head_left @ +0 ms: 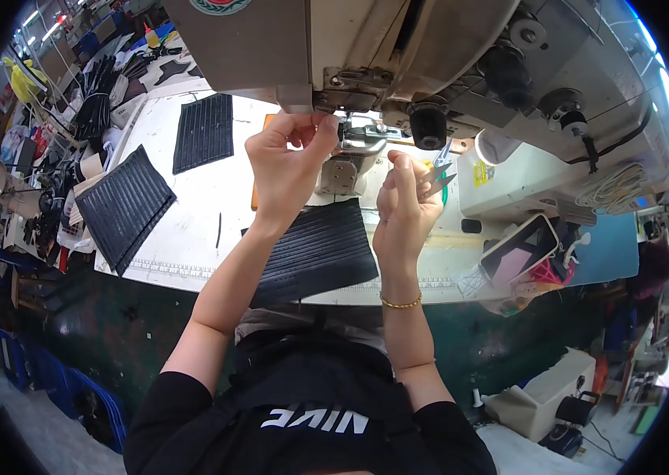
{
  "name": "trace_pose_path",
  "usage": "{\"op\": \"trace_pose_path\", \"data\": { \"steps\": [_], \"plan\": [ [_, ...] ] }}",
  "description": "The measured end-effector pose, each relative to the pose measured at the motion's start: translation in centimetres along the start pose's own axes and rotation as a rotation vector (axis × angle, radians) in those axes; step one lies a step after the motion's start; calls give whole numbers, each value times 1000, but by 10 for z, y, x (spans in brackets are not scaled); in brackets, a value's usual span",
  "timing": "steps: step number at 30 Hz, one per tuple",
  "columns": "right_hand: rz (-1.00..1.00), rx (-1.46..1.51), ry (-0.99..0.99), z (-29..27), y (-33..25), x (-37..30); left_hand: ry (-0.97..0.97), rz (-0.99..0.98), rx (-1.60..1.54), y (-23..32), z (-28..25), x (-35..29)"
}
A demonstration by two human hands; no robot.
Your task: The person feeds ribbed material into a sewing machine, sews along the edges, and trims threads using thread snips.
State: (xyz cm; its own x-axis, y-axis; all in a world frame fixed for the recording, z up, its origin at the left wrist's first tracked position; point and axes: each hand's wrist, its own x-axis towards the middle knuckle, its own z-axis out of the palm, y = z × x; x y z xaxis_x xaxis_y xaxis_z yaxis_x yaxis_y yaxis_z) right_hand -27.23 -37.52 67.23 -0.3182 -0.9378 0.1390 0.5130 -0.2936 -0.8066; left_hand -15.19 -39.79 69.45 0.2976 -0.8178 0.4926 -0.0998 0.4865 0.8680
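My left hand is raised to the needle area of a large sewing machine. Its thumb and forefinger are pinched together; whatever may be between them is too small to make out. On the right of the needle area, my right hand is closed around thread snips, their pointed metal blades sticking out to the right. Below the metal needle plate, a black ribbed fabric panel lies at the table's front edge, partly under my left forearm.
More black ribbed panels lie on the left of the white table. At the right stand a tray with a phone and a bundle of cord. The machine head overhangs both hands. Blue stools stand on the floor at left.
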Motion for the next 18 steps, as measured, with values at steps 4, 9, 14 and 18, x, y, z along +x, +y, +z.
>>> {"op": "trace_pose_path", "data": {
  "steps": [4, 9, 14, 18],
  "plan": [
    [-7, -4, 4, -2, 3, 1, 19, 17, 23, -3, -1, 1],
    [19, -8, 11, -1, 3, 0, 25, 115, 93, -4, 0, 4],
    [8, -10, -1, -5, 3, 1, 15, 159, 113, -10, 2, 5],
    [-21, -23, -12, -5, 4, 1, 8, 154, 88, -13, 4, 5]
  ]
}}
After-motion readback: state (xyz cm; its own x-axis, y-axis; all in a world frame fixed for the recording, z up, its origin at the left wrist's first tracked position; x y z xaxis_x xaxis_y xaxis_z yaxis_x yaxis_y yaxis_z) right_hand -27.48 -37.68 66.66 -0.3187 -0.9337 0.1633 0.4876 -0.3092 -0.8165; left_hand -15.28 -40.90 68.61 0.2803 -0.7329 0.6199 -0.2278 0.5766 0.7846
